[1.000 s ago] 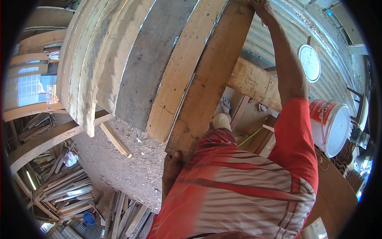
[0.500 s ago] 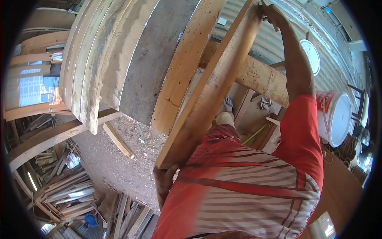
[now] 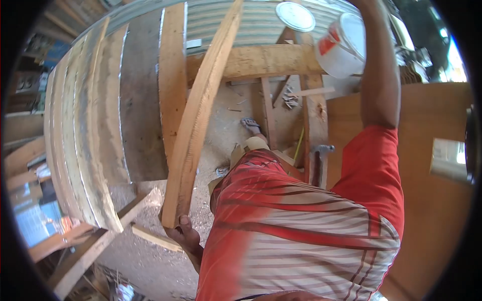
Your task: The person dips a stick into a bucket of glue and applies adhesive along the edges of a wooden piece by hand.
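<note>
My left hand (image 3: 186, 235) grips the lower end of a long wooden plank (image 3: 198, 118), its thumb along the side and the other fingers partly hidden underneath. The plank stands on edge, slanting up and away past the top of the view. Just left of it lies a row of boards (image 3: 143, 100) side by side, some pale, one dark grey. My right arm (image 3: 380, 75) reaches up to the top edge, and the right hand is out of sight beyond it.
A white bucket (image 3: 344, 47) and a round white lid (image 3: 295, 16) are at the upper right. A wooden crossbeam (image 3: 256, 61) runs below them. What looks like a hammer (image 3: 321, 149) rests on a timber (image 3: 315, 113). A loose wood strip (image 3: 156, 238) lies on the floor.
My view has turned, so the boards and plank appear further left and the plank more upright. The left hand keeps its hold. The right hand, earlier near the plank's far end, has left the view.
</note>
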